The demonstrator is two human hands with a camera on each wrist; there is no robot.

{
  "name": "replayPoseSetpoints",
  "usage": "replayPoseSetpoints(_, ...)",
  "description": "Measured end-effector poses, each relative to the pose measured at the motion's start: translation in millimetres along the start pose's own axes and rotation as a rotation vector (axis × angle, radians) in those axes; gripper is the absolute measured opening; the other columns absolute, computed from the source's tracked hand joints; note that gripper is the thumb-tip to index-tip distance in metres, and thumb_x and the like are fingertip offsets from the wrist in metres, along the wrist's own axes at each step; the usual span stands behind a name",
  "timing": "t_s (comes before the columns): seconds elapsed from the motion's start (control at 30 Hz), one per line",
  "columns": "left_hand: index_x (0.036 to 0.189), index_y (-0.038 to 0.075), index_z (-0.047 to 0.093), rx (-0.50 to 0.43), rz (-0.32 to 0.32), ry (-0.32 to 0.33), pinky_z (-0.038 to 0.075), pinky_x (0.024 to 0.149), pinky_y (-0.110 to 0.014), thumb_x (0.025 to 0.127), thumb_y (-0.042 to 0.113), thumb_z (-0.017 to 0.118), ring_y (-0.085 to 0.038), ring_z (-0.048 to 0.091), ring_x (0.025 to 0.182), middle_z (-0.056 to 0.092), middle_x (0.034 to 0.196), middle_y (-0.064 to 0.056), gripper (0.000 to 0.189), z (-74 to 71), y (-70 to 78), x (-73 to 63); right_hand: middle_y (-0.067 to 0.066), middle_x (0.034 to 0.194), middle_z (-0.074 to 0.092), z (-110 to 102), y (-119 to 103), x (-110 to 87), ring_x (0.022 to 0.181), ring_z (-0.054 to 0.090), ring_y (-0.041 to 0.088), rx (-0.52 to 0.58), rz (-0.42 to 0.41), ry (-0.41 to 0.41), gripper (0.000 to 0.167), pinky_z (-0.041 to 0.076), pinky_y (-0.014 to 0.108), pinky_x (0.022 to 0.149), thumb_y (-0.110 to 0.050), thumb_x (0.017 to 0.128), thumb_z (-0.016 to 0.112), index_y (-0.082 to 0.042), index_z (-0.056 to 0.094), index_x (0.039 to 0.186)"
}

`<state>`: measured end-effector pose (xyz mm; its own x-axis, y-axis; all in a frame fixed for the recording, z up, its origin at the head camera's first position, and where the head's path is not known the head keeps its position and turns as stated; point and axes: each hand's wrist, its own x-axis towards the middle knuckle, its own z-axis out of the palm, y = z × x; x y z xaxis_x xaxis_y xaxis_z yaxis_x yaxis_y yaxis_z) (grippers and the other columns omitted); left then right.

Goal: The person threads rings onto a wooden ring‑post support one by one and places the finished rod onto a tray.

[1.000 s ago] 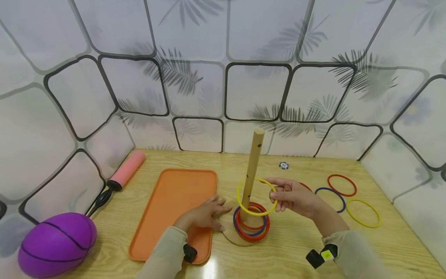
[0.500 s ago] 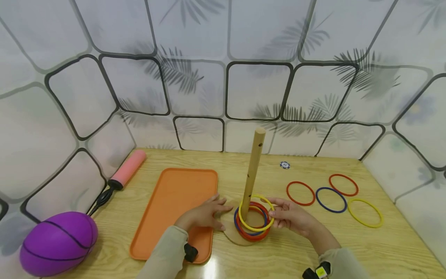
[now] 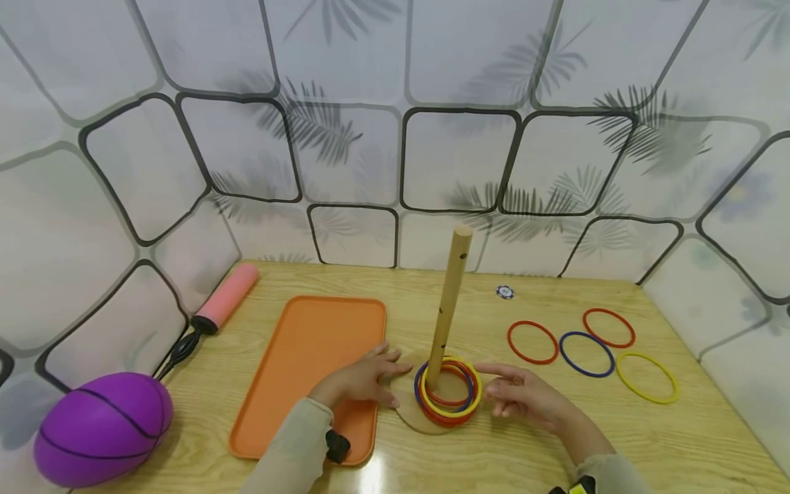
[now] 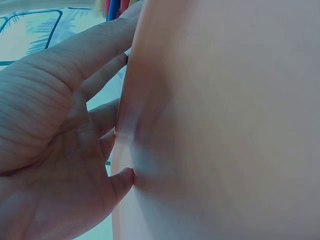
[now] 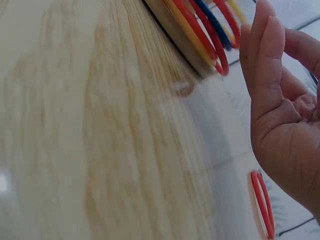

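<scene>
Skinny yellow ring [image 3: 481, 391] lies on top of the red and blue rings [image 3: 446, 421], looped round a smooth, round wooden peg [image 3: 450, 291]. Right hand [image 3: 529, 395] is just right of them, fingers loose, holding nothing; left hand [image 3: 364, 379] is spread, gripping nothing, at the shallow orange tray [image 3: 308, 357].

No legible text, blue-white chip [image 3: 505, 292], marking too small

The head view looks forward and down; close-up wrist views share its bare left hand [image 4: 52, 115] and bare right hand [image 5: 287, 125].
</scene>
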<state>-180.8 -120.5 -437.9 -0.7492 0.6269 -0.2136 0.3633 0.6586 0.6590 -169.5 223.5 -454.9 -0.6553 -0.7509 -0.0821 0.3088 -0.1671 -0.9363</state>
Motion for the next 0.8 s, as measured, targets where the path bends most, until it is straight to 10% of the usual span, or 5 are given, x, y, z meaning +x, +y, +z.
replayPoseSetpoints(0.8,0.141,0.013,0.047,0.001,0.010,-0.003,0.014,0.109,-0.060,0.080,0.025,0.076,-0.039,0.003,0.143,0.026,0.152,-0.017,0.068,-0.8,1.1,-0.7,0.000,0.100,0.069,-70,-21,-59.3,0.081,0.067,0.009,0.082,0.046,0.270,0.042,0.054,0.021,0.071,-0.004,0.101,0.038,-0.030,0.064,0.123)
